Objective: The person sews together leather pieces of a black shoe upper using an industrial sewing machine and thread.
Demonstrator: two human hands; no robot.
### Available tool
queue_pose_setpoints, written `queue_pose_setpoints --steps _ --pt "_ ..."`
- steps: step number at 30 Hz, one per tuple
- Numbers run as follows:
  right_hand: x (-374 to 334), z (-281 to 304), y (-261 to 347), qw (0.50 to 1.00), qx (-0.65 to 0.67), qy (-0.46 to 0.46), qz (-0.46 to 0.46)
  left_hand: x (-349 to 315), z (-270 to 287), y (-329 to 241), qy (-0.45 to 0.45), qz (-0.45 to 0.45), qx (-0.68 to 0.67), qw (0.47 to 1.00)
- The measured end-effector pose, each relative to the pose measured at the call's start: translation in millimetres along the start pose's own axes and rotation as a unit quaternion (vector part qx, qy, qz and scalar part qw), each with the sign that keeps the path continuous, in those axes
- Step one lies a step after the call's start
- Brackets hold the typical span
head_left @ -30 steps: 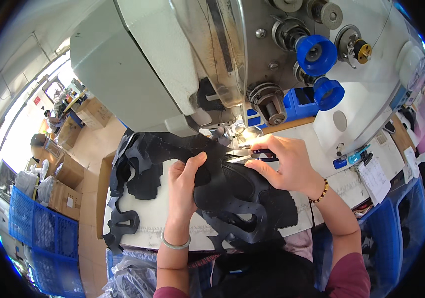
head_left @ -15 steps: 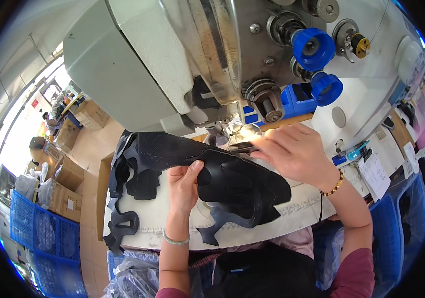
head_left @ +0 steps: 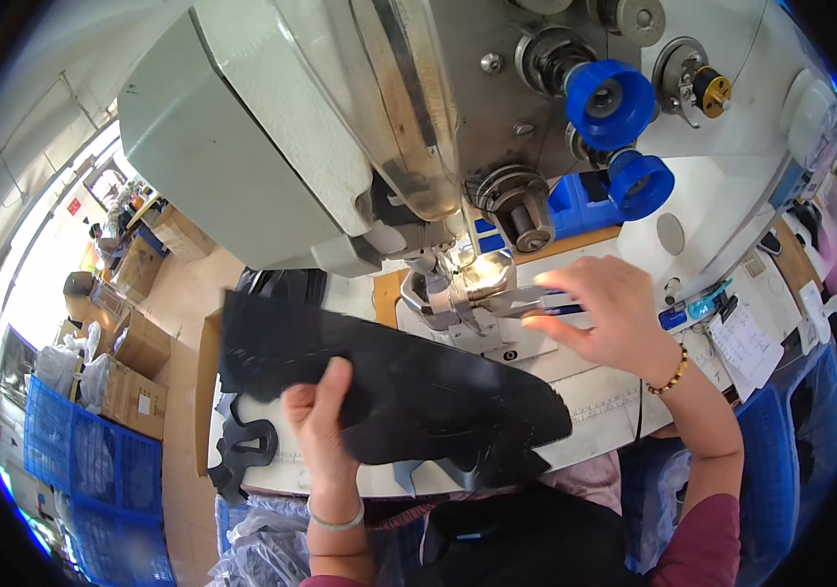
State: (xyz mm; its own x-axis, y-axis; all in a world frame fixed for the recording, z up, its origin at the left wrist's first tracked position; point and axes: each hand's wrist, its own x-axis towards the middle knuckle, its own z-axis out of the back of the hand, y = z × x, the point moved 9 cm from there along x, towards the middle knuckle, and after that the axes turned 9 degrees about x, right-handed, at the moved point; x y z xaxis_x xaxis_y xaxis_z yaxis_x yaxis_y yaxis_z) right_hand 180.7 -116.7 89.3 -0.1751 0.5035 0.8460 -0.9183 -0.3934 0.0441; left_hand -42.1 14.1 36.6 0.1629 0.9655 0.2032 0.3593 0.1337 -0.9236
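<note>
My left hand (head_left: pixel 321 419) grips a black shoe upper (head_left: pixel 418 382), thumb on top, its flat panel spreading across the front of the sewing machine bed. The upper lies apart from the needle area. In my right hand (head_left: pixel 606 311) is a pair of thread snips (head_left: pixel 516 301), metal blades pointing left, dark handle between thumb and fingers. Their tips are close to the presser foot (head_left: pixel 456 293) of the sewing machine (head_left: pixel 272 137), under a bright lamp. Whether a thread lies between the blades cannot be made out.
More black cut pieces (head_left: pixel 242 442) lie at the bed's left edge. Blue tension knobs (head_left: pixel 610 103) stick out from the machine head. At right are a paper sheet (head_left: pixel 746 344) and a blue crate (head_left: pixel 766 460). Cartons (head_left: pixel 135 396) and blue baskets (head_left: pixel 71 440) stand at left.
My left hand has drawn the black upper left and toward me, uncovering the presser foot and needle plate. My right hand has shifted slightly right and lower, the snips now plainly visible.
</note>
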Motion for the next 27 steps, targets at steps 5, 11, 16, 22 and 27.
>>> queue_pose_setpoints --steps 5,11,16,22,27 --pt "-17.9 28.6 -22.9 0.985 0.063 -0.071 -0.141 -11.6 8.2 26.9 -0.034 0.087 0.07 0.993" --pt "-24.7 42.2 -16.8 0.982 0.084 -0.077 -0.149 -1.9 47.4 114.6 0.095 0.143 0.427 0.888" --pt "-50.3 35.9 -21.0 0.952 0.153 -0.032 -0.263 -20.7 21.7 49.8 0.26 0.215 0.443 0.831" --pt "-37.4 21.5 24.1 0.927 0.245 0.052 -0.28 4.3 -89.1 -33.0 0.198 -0.402 0.546 0.708" --pt "-41.8 14.4 33.0 0.897 0.277 0.146 -0.311 39.9 -109.0 -3.2 0.316 -0.311 0.512 0.736"
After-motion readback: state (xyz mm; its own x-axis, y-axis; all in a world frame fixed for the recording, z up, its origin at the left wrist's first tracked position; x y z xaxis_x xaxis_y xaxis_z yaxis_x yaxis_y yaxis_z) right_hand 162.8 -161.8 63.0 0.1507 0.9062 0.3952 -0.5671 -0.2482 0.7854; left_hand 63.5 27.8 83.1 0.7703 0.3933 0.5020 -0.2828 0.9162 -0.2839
